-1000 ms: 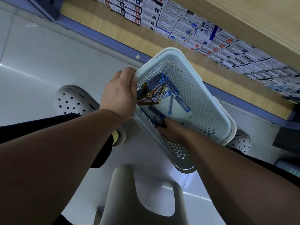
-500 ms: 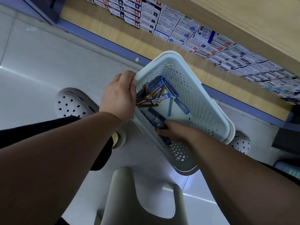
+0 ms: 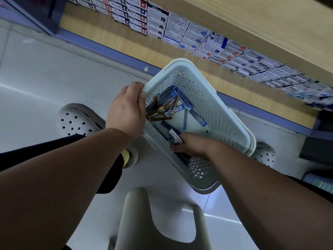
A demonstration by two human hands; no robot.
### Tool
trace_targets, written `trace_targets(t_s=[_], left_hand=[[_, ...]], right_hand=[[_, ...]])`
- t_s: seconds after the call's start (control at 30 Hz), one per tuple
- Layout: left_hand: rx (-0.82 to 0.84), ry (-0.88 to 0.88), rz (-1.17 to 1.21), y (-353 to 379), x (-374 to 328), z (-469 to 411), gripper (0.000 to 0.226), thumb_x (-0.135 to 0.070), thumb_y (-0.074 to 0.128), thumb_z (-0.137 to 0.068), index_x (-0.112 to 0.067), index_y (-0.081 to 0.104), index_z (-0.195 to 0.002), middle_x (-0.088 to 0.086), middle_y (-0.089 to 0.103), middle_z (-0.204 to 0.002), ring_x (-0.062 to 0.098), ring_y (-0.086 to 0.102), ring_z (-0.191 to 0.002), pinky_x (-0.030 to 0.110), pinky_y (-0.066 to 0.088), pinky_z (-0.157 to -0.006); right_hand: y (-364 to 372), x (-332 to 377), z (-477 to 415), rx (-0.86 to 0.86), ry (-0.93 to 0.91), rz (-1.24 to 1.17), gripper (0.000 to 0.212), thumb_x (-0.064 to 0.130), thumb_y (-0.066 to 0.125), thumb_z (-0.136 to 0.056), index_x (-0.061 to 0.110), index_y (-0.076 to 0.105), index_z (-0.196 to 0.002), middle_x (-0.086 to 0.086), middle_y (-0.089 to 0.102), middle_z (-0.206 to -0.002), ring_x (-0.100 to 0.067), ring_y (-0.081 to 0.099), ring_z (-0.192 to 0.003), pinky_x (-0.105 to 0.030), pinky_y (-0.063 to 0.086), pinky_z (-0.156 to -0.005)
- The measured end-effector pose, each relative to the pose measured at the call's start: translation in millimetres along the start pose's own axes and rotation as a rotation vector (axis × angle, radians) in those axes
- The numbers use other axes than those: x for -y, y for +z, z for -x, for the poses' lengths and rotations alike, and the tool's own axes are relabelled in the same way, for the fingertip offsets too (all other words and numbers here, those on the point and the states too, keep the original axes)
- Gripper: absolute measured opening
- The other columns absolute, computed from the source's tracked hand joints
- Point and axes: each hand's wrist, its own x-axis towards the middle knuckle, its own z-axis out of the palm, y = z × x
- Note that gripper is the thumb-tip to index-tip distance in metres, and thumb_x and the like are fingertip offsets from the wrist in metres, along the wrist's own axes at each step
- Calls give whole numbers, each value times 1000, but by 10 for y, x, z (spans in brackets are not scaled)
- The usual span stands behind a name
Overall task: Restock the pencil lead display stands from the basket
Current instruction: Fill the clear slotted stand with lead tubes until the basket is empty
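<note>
Head view: the left hand (image 3: 126, 109) grips the left rim of the pale perforated plastic basket (image 3: 182, 63), fingers curled over the edge. The right hand (image 3: 192, 145) sits inside the basket at its near end, fingers closed around a small bundle of slim dark lead cases (image 3: 175, 137). The loose pile of blue and amber lead tubes (image 3: 167, 105) lies forward and left of the right hand, beside the left hand, with long axes mostly diagonal. Rows of white boxed stock (image 3: 189, 35) lie beyond the basket's far corner.

basket (image 3: 212, 105): pale perforated plastic, matt | lead cases (image 3: 196, 117): glossy plastic | floor (image 3: 45, 78): smooth glossy tile | shelf (image 3: 270, 24), 1 o'clock: matt wood-grain | boxes (image 3: 191, 36): printed card
</note>
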Motion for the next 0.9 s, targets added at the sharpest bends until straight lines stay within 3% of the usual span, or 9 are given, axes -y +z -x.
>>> trace_targets(t_s=[0.17, 0.23, 0.37, 0.6, 0.7, 0.83, 0.9], left_hand=[[1, -2, -13, 1, -1, -2, 25, -20, 43, -105, -6, 58, -120, 17, 61, -101, 34, 54, -85, 31, 32, -69], [0, -2, -14, 1, 2, -1, 25, -20, 43, -105, -6, 58, -120, 17, 61, -101, 34, 54, -85, 30, 32, -70], [5, -1, -9, -1, -7, 1, 25, -20, 43, -105, -6, 58, -120, 17, 61, -100, 33, 54, -83, 29, 29, -69], [-5, 0, -10, -5, -5, -4, 26, -20, 43, -105, -6, 58, -120, 16, 61, -99, 31, 53, -83, 28, 27, -68], [0, 6, -12, -1, 4, -1, 26, -21, 42, -105, -6, 58, -120, 16, 61, -99, 32, 54, -83, 27, 27, -68], [3, -2, -12, -2, -1, -2, 26, -20, 42, -105, -6, 58, -120, 16, 61, -101, 32, 54, -83, 26, 27, -69], [3, -1, -15, -7, -10, -3, 25, -20, 43, -105, -6, 58, -120, 16, 61, -100, 32, 54, -82, 26, 26, -68]], right_hand=[[22, -21, 12, -21, -20, -14, 18, 37, 66, -94, 22, 63, -103, 4, 65, -90, -13, 59, -79, -29, 46, -71], [27, -53, 10, -14, -31, -53, 13, 35, 68, -93, 25, 61, -99, 8, 62, -86, -12, 58, -77, -28, 44, -67], [48, -60, 33, -53, -59, -265, 17, 16, 70, -92, 13, 66, -109, 2, 66, -87, -13, 59, -75, -27, 46, -69], [49, -119, 29, -1, -31, -282, 29, 20, 79, -86, 16, 66, -112, -7, 73, -104, -27, 70, -96, -40, 56, -84], [21, -119, 54, 51, -38, -265, 24, 20, 79, -86, 20, 67, -106, -3, 72, -98, -26, 70, -96, -35, 55, -81], [-26, -74, 97, 60, -71, -267, 17, 12, 74, -90, 23, 61, -93, 9, 65, -81, -3, 62, -69, -13, 47, -60], [-14, -71, 86, 50, -82, -301, 17, 9, 74, -90, 17, 64, -101, 5, 67, -83, -7, 62, -71, -17, 50, -63]])
